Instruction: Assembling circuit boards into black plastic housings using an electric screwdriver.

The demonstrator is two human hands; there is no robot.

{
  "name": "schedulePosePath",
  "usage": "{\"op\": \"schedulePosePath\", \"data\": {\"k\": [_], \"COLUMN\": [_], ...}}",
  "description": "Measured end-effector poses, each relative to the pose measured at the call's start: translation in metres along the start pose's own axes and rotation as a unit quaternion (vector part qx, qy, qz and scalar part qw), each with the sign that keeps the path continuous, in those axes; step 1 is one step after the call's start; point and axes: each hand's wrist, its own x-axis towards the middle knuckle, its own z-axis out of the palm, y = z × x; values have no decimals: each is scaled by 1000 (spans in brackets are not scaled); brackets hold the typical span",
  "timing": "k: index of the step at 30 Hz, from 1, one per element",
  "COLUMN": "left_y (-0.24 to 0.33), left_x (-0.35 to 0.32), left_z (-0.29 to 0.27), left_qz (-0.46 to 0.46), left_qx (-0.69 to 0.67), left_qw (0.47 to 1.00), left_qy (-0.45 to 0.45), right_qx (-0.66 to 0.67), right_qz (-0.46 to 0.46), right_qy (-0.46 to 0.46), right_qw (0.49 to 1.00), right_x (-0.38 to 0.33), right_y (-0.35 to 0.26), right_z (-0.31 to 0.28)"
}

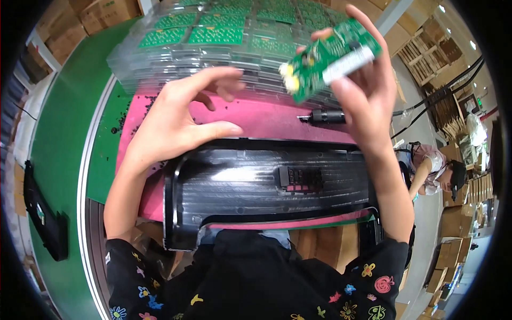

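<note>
Raised at the upper right, my right hand (368, 101) grips a green circuit board (336, 57) by its edges. The board carries pale yellow connectors at its left end and a white strip along its near edge. My left hand (181, 114) holds nothing, its fingers apart and curved, just beyond the black plastic housing (240, 170). That housing lies in front of me with its ribbed inner side up; a cluster of small rectangular openings sits right of its middle. Beneath it is a pink mat (261, 118). A black electric screwdriver (326, 116) lies on the mat near my right wrist.
Clear plastic trays (213, 56) stacked at the back hold several green boards. Small black screws (125, 120) are scattered at the mat's left. Another black housing (42, 213) rests on the green conveyor surface (64, 106) at left. A person (429, 165) sits at the right among cardboard boxes.
</note>
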Motion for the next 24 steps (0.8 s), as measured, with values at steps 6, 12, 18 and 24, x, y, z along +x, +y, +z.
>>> {"op": "schedulePosePath", "data": {"k": [6, 12, 18, 24], "left_y": [52, 50, 30, 23], "left_x": [19, 22, 11, 8], "left_z": [46, 65, 94, 104], "left_qz": [101, 32, -66, -120], "left_qx": [-38, -66, -3, 83], "left_qw": [994, 995, 973, 928], "left_qy": [-2, -61, -219, -342], "right_qx": [23, -109, -278, -289], "right_qz": [38, 111, 211, 225], "right_qy": [82, 65, -83, -148], "right_qw": [996, 986, 934, 919], "right_x": [-68, -117, -157, -167], "right_y": [-37, -46, -26, -17], "right_z": [4, -27, -57, -54]}}
